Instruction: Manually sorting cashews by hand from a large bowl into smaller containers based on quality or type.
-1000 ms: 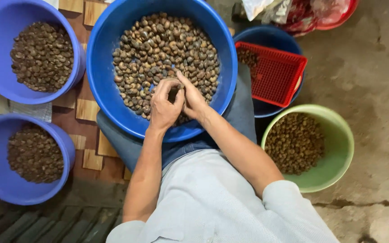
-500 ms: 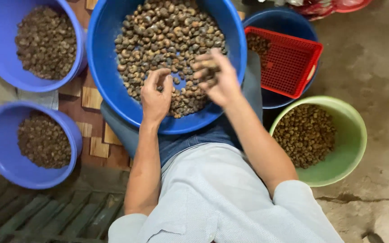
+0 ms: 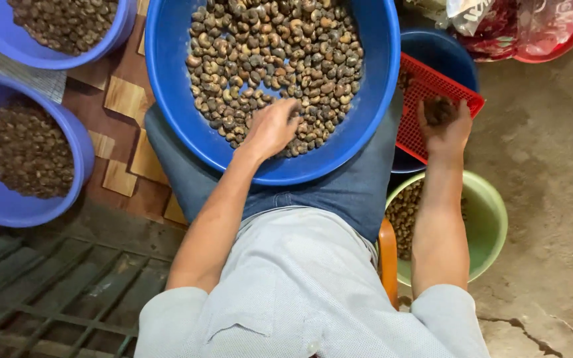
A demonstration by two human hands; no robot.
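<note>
On the cracked concrete floor (image 3: 545, 199) we see our left hand (image 3: 272, 127) resting open on the nuts (image 3: 280, 59) in the big blue basin (image 3: 167, 86) while our right hand (image 3: 443, 126), loosely cupping a few over the red basket (image 3: 414, 132), could spill them beside it.

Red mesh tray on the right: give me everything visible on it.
The red plastic mesh tray is flat, rectangular, with a fine perforated grid floor and a raised rim. It sits tilted across the top of a dark blue bowl, just right of the large blue basin of nuts. The right hand rests on its near edge, holding a clump of brown nuts.
</note>
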